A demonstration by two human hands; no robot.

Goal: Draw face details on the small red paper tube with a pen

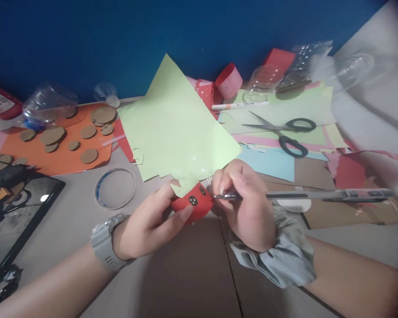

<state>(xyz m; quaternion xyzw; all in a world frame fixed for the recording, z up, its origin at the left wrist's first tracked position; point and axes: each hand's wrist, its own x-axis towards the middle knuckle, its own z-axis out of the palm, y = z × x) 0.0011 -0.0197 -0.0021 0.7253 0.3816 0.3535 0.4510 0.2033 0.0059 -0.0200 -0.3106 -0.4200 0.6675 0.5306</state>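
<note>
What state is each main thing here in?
Red paper piece with black spots: held in left fingers
Slim grey pen: held in right fingers
Black-handled metal scissors: lying open
Round grey tape roll: lying flat
Light-green paper sheet: lower edge ragged

From afar I count two hands (152, 223) (248, 212), one held red piece (200, 213) and one held pen (301, 194) below the big green sheet (179, 128); one tape ring (97, 196) left of it, one pair of scissors (278, 129) right.
</note>
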